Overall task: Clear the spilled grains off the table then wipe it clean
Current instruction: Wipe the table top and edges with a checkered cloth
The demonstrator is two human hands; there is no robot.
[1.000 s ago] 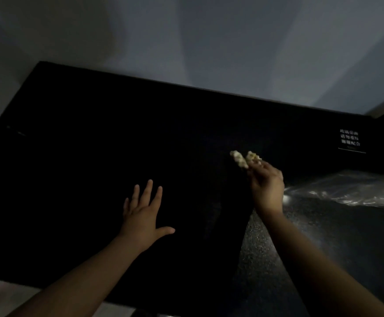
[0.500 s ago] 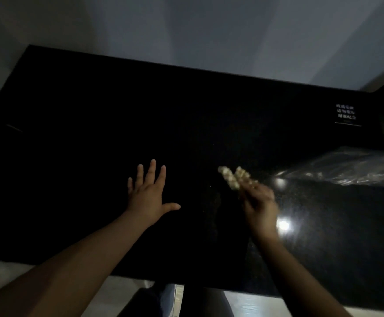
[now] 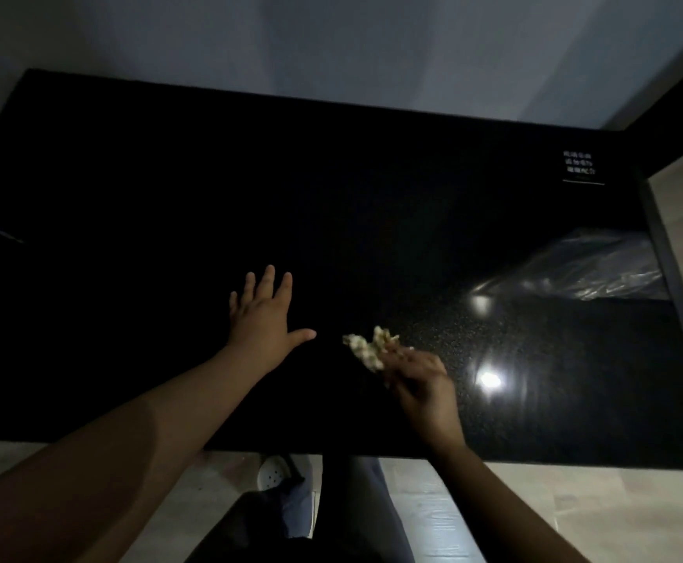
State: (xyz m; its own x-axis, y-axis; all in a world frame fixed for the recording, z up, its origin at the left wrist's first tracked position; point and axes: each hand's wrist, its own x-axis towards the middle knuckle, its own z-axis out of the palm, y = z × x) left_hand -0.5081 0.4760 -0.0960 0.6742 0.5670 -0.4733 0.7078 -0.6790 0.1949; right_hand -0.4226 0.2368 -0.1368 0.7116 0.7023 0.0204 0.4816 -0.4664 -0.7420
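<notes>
Evidently mid grain-clearing: right hand pinches a pale clump of grains above the near worktop, left hand flat, fingers spread, alongside; next move probably calls for dropping them in the clear bag far right.

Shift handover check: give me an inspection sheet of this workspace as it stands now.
Surface: black glossy table, glare spots at right.
Job's things: pale clump in right hand; cloth or grains, cannot tell.
Clutter: clear plastic bag at right edge; white label near far right corner.
Grips: left hand flat, fingers spread; right hand curled round the clump.
Cables: nothing seen.
Surroundings: grey wall, pale floor.
</notes>
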